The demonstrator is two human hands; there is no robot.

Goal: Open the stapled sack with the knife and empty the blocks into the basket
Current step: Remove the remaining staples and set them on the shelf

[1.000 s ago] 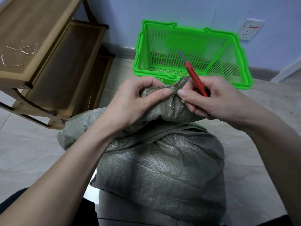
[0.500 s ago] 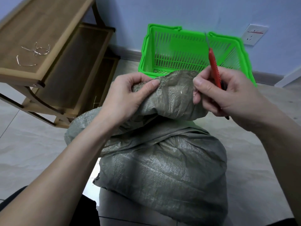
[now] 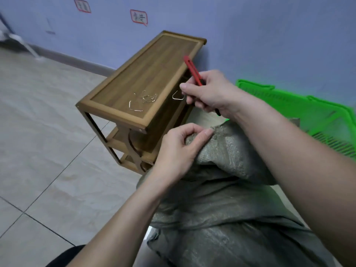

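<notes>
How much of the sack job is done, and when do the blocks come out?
Done: several bent metal staples lie on the wooden shelf top. In hand: the right hand holds the red utility knife and pinches another staple beside the shelf, while the left hand grips the grey-green woven sack. Left: no blocks show; tipping into the green plastic basket.

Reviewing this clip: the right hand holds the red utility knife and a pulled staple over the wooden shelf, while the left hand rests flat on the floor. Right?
Not quite. In the head view the left hand grips the folded top of the grey-green woven sack, not the floor. The rest holds.
</notes>
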